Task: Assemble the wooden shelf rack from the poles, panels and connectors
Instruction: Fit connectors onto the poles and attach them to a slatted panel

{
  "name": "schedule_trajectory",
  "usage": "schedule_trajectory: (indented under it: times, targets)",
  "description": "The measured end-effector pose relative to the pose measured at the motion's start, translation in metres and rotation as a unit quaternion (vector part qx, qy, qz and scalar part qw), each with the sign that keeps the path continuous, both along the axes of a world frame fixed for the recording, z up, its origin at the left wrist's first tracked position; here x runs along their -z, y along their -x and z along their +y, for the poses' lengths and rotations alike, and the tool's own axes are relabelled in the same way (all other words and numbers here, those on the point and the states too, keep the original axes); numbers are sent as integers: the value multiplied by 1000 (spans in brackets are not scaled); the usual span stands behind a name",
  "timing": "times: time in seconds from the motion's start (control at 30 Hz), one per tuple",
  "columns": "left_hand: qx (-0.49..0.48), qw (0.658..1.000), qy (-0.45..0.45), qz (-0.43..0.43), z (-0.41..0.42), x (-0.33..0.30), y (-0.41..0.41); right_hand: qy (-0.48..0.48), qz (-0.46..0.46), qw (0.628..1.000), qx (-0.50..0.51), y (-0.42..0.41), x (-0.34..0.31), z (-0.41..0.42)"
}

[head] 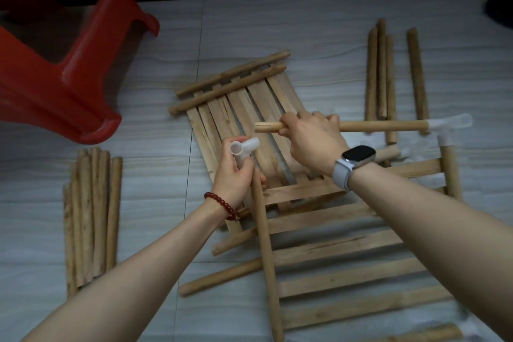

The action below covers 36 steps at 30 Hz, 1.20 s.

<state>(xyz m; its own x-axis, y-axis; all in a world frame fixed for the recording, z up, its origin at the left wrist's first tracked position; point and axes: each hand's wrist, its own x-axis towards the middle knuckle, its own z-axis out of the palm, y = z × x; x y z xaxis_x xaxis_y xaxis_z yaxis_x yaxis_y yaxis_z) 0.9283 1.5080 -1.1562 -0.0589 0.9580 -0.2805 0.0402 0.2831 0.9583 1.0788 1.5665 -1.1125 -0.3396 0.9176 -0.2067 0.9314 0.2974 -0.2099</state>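
In the middle of the frame I see my left hand [236, 172] curled round a white plastic connector [244, 148] that caps the top of a wooden pole [265, 244]; the pole slants down to the bottom edge. My right hand [312, 140], wrist bent and a white-strapped smartwatch [356, 158] facing up, grips a horizontal pole [383, 125] near its left end; that pole's far end, at right, sits in another white connector [449, 122]. Its free left end lies just above and right of the connector in my left hand, not touching it. A red bead bracelet [222, 204] circles my left wrist. Under both hands lie two slatted wooden panels [249, 108], overlapping on the grey tiled floor [155, 175]. Loose poles lie bundled at lower left [91, 211] and at upper right [380, 72]. A red plastic stool [63, 64] fills the upper left
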Motion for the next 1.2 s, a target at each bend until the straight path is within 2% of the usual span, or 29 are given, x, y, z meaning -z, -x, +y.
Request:
schedule_trajectory:
  times: [0.17, 0.4, 0.57, 0.7, 0.8, 0.97, 1.0, 1.13, 1.2]
  targets:
    - [-27, 1000, 8, -6, -4, 6, 3, 22, -7, 1000, -16, 3, 5, -4]
    - [-2, 999, 30, -29, 0, 3, 7, 13, 0, 1000, -27, 2, 16, -6]
    - [9, 998, 42, -38, 1, -2, 7, 35, 35, 994, -97, -3, 19, -8]
    - [15, 997, 40, -60, 1, -5, 4, -10, 37, 996, -84, -7, 21, -15]
    - [23, 991, 65, -115, 1, -11, -1, -7, 44, 997, -60, -11, 17, -15]
    - [47, 951, 106, -287, 6, -32, -2, -24, 74, 996, -44, -23, -5, -15]
    - [60, 949, 106, -290, 4, -38, -2, -27, 78, 996, -41, -26, -11, -17]
    - [144, 968, 99, -182, 1, -70, -13, -41, 83, 995, -32, -48, -43, -29]
    - [172, 961, 93, -193, 5, -96, -23, -59, 105, 992, -19, -63, -66, -34]
